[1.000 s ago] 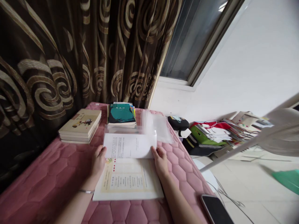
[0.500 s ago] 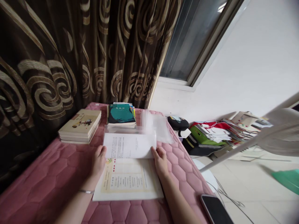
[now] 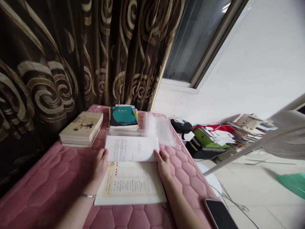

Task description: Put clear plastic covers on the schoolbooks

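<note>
An open book (image 3: 130, 183) lies on the pink quilted mattress, its printed pages facing up. The upper page (image 3: 131, 148) is white with columns of text, and the lower one has a pale yellow border and red dots. Clear plastic film (image 3: 127, 131) sticks out past the book's far edge. My left hand (image 3: 101, 163) pinches the left edge near the fold, thumb on top. On the opposite edge, my right hand (image 3: 163, 163) grips with thumb above and fingers curled. Just beyond it lie loose translucent plastic sheets (image 3: 163, 130).
A stack of beige books (image 3: 82, 127) stands at the far left, beside a teal-covered book (image 3: 124, 116) on another pile. A phone (image 3: 220, 213) rests by the mattress's right edge. Patterned curtains (image 3: 95, 57) hang behind; a pale slanting pole (image 3: 234, 157) and cables are at right.
</note>
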`<action>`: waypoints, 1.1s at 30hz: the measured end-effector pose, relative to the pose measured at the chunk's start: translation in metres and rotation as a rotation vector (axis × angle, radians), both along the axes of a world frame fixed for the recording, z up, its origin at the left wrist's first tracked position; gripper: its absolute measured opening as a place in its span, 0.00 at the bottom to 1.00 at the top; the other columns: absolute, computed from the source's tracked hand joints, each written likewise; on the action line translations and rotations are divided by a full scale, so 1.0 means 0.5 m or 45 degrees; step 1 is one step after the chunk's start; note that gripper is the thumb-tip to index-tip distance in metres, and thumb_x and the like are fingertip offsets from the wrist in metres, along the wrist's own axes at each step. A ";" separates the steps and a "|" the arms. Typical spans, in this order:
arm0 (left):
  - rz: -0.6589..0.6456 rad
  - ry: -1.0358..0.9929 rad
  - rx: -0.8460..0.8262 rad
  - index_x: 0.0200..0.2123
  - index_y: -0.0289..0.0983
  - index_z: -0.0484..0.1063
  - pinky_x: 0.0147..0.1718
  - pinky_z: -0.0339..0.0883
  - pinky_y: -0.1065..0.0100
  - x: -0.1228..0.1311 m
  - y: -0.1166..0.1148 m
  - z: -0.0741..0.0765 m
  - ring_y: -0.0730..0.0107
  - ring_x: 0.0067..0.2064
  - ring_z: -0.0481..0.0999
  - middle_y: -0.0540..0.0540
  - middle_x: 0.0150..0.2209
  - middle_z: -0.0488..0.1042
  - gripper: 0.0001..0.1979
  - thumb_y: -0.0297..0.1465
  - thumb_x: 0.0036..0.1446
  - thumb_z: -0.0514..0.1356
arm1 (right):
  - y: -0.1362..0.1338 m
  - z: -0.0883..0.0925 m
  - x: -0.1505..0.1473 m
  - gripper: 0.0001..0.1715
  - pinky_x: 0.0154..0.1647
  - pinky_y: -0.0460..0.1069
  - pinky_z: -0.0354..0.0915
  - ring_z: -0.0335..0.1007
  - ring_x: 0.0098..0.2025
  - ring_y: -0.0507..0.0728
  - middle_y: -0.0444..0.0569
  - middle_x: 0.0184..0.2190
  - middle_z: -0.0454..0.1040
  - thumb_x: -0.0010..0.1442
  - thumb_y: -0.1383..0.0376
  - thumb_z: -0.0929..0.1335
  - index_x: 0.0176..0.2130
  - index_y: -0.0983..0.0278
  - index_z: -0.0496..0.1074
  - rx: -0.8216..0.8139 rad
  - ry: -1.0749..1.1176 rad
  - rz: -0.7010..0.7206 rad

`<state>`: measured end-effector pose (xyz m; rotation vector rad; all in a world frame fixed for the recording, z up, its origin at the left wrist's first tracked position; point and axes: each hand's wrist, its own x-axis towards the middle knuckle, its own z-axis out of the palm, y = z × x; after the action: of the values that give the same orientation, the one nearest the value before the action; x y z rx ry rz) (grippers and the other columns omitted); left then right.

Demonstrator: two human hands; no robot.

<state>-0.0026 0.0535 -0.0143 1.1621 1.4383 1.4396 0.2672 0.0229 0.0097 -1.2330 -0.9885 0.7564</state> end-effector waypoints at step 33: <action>-0.019 -0.006 0.029 0.27 0.40 0.66 0.27 0.67 0.68 0.002 -0.006 0.016 0.64 0.29 0.74 0.49 0.26 0.75 0.20 0.51 0.51 0.57 | 0.000 -0.003 0.003 0.21 0.29 0.50 0.59 0.60 0.28 0.57 0.43 0.22 0.65 0.51 0.46 0.71 0.25 0.58 0.66 0.016 -0.023 -0.022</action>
<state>-0.0014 0.0504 -0.0060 1.1806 1.4104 1.4511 0.2687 0.0231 0.0083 -1.2380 -0.9946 0.7263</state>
